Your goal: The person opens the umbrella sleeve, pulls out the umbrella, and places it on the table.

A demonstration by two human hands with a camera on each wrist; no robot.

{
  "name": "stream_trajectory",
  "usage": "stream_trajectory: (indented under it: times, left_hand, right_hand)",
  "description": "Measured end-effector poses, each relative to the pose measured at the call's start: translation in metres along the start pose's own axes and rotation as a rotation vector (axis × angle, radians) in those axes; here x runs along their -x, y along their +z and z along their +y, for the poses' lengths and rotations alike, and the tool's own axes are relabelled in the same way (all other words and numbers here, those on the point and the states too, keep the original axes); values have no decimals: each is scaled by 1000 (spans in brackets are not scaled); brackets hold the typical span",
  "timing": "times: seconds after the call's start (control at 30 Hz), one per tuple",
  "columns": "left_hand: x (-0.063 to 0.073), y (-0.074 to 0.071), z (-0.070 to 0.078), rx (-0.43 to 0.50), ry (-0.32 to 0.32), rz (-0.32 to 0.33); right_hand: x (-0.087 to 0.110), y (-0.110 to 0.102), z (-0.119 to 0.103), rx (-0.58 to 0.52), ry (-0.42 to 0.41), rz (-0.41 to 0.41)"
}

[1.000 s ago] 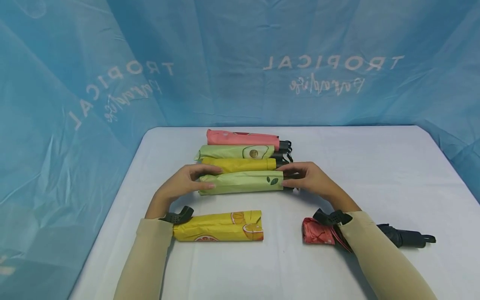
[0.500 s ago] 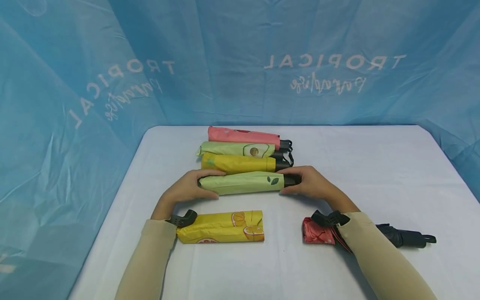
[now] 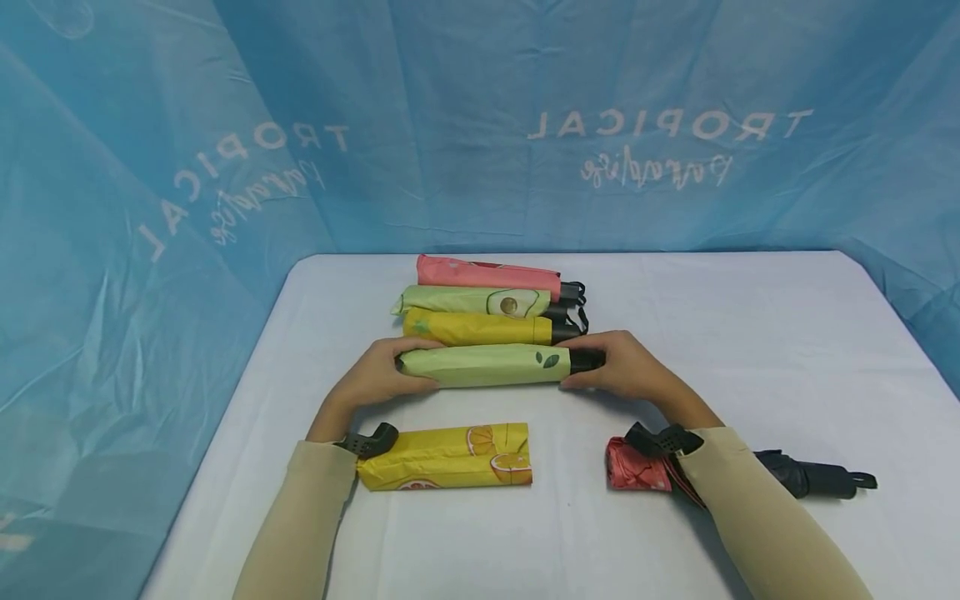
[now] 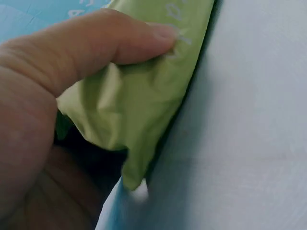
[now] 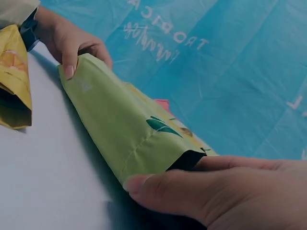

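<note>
A folded umbrella in a light green sleeve (image 3: pixel 487 367) with a dark leaf print lies crosswise in front of a row of others. My left hand (image 3: pixel 375 372) grips its left end, thumb on the near side and fingers behind. In the left wrist view that thumb (image 4: pixel 110 43) presses the creased green fabric. At the other end my right hand (image 3: pixel 626 367) holds the umbrella around its black handle (image 3: pixel 585 360). The right wrist view shows the right thumb (image 5: pixel 158 187) at the sleeve's edge, near the leaf print (image 5: pixel 163 126).
Behind lie a yellow-sleeved umbrella (image 3: pixel 480 328), an avocado-print green one (image 3: pixel 472 300) and a pink one (image 3: pixel 487 272), handles rightward. Nearer is a yellow citrus-print sleeve (image 3: pixel 457 457). Under the right forearm lie a red fabric roll (image 3: pixel 636 465) and a black handle (image 3: pixel 825 480). A blue curtain (image 3: pixel 480 125) hangs behind.
My left hand has shifted slightly right, its thumb lower on the green umbrella's near side. My right thumb has moved lower too, and more of the black handle shows.
</note>
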State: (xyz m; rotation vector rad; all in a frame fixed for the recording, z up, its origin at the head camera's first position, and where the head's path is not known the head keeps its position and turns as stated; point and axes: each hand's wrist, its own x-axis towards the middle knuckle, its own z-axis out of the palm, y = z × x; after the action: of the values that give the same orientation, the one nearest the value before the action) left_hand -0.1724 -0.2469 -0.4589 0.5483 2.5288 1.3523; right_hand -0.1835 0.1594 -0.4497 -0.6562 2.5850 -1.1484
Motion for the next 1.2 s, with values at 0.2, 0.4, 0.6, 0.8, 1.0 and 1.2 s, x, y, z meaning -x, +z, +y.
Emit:
stream_trajectory:
  times: [0.2, 0.4, 0.6, 0.8, 1.0, 1.2]
  left_hand:
    - [1, -5, 5, 65, 26, 38]
    - [4, -9, 14, 199, 55, 72]
    - [5, -8, 30, 472, 136, 61]
    - [8, -10, 51, 494, 182, 138]
    - [11, -13, 61, 505, 183, 154]
    - [11, -13, 68, 532, 220, 132]
  right_hand:
    - [2, -4, 1, -189, 55, 16]
    - [7, -9, -2, -395, 57, 98]
    - [16, -16, -13, -542, 13, 194]
    - [22, -25, -20, -561, -8, 219]
    - [27, -29, -27, -563, -20, 238]
    - [36, -36, -32, -595, -79, 275]
